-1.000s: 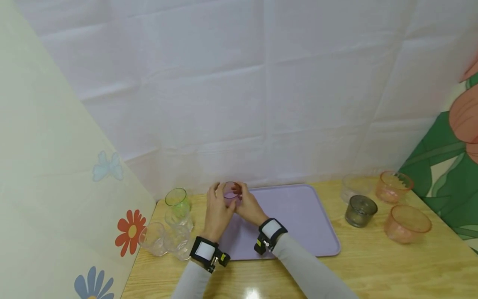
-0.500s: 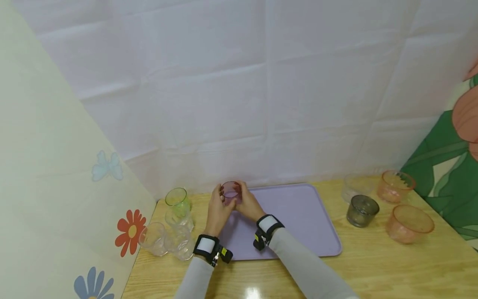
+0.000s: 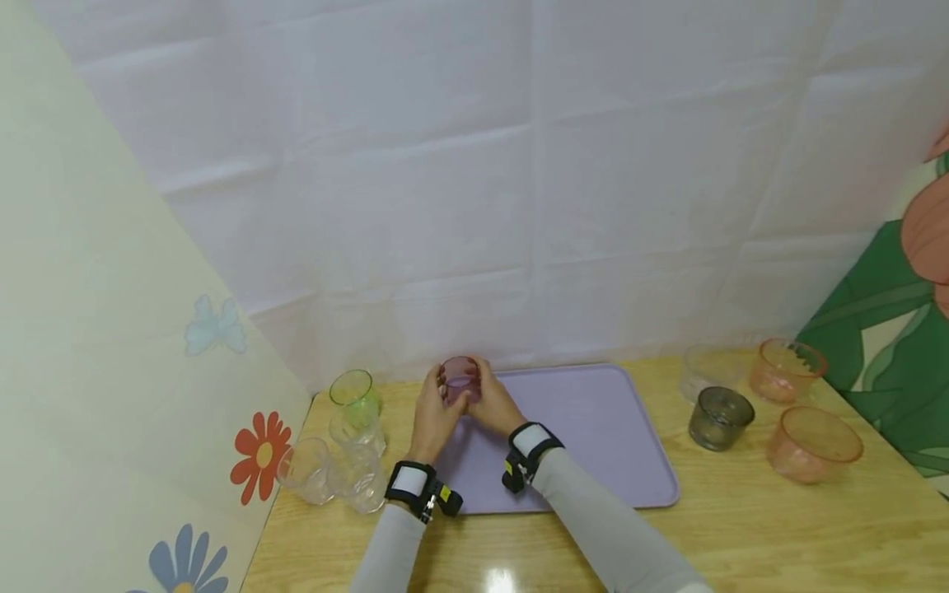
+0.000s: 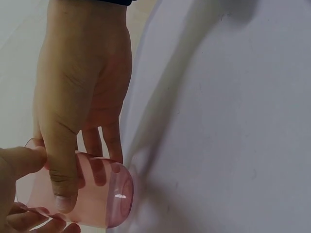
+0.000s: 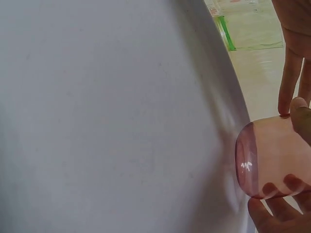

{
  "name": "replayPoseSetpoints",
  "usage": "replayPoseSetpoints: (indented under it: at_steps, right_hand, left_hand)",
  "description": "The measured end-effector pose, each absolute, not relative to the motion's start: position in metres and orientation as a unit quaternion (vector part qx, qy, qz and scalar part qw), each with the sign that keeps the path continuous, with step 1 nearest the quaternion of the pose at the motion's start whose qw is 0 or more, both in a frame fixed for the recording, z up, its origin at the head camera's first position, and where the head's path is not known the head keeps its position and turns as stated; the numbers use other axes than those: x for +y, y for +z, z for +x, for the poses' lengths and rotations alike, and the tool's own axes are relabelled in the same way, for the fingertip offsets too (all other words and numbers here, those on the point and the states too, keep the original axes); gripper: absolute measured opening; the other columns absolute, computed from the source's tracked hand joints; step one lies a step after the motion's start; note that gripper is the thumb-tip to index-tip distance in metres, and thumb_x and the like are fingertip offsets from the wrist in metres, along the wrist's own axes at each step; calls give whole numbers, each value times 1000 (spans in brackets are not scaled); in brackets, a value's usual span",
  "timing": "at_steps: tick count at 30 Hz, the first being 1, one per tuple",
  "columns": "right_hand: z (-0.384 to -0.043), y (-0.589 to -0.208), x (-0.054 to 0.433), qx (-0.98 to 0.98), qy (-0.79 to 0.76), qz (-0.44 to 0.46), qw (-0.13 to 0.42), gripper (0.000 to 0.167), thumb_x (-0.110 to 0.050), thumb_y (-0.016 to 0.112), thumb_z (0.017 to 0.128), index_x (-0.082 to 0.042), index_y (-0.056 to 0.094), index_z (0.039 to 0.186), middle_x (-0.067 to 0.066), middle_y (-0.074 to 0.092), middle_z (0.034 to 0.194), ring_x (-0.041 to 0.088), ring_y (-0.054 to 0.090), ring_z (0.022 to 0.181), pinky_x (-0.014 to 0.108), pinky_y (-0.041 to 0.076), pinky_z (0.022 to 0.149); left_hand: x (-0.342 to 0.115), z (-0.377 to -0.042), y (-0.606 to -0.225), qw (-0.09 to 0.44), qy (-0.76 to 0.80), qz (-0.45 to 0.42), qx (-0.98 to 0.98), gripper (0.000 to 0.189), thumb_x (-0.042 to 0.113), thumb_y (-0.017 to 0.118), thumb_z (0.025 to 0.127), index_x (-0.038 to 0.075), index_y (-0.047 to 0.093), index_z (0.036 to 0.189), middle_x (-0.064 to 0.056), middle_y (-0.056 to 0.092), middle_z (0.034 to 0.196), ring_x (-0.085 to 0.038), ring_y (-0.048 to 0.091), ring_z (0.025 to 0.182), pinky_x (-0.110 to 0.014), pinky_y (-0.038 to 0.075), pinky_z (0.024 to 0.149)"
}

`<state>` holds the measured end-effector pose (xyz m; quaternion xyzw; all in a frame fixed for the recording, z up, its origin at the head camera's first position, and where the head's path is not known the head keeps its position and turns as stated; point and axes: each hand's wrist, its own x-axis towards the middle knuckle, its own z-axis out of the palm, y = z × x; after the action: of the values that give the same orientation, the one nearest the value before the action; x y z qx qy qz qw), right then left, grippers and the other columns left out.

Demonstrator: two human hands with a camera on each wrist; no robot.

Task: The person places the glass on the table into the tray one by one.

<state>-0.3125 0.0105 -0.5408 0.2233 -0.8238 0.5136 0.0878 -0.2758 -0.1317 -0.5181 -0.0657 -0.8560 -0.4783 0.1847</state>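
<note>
A pinkish-purple glass cup (image 3: pixel 461 380) is held upright between both hands at the far left corner of a lavender tray (image 3: pixel 586 436). My left hand (image 3: pixel 434 422) grips its left side; in the left wrist view the thumb lies along the cup wall (image 4: pixel 95 194) and the other fingers wrap behind it. From the right, my right hand (image 3: pixel 494 407) grips the opposite side, with fingertips showing through the clear wall. The cup's thick base (image 5: pixel 246 162) is close over the tray's edge in the right wrist view.
To the left stand a green-rimmed glass (image 3: pixel 354 395) and several clear glasses (image 3: pixel 307 473). On the right are a dark grey glass bowl (image 3: pixel 719 420), two orange bowls, the nearer one (image 3: pixel 811 449) larger in view, and a clear bowl (image 3: pixel 697 375). A white cloth wall (image 3: pixel 415 206) rises behind.
My left fingers have moved from standing up beside the rim to wrapping closer round the cup, and the left wrist has shifted slightly right. Tray and other glassware stay put.
</note>
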Motion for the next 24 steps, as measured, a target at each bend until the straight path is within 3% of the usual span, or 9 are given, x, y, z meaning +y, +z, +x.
replayPoseSetpoints:
  at_steps: [5,9,14,20,24]
  right_hand:
    - [-311,-541,10,-825,513,219,89,88,-1,82,79,12,33,152,40,58,140,52,60,130,63,47,114]
    - [-306,-538,12,-819,535,200,56,96,-4,86,80,14,27,155,43,51,146,56,55,135,65,44,117]
    - [-301,-535,14,-823,541,174,24,101,-14,90,85,8,25,160,37,50,152,54,56,136,64,49,112]
    - [-299,-537,13,-827,528,188,45,91,-12,88,88,4,33,158,35,56,146,52,62,130,62,51,111]
    - [-299,-537,10,-832,520,188,52,85,-14,84,91,3,36,159,33,60,144,50,63,129,60,51,112]
  left_hand:
    - [-137,-262,-510,178,-440,-87,-876,77,6,80,90,-17,40,152,-38,52,150,-50,50,143,-61,41,121]
    - [-143,-244,-497,181,-415,-86,-888,68,10,79,92,-11,47,149,-33,55,147,-47,52,141,-60,43,120]
    - [-153,-230,-486,182,-397,-75,-896,64,14,76,96,-9,48,149,-32,54,148,-47,54,140,-60,46,117]
    - [-165,-210,-481,179,-411,-66,-892,57,12,73,99,-5,52,148,-27,56,149,-43,60,130,-57,55,107]
    - [-177,-186,-475,213,-407,-62,-886,46,9,73,99,-3,59,141,-26,59,147,-44,59,134,-59,52,111]
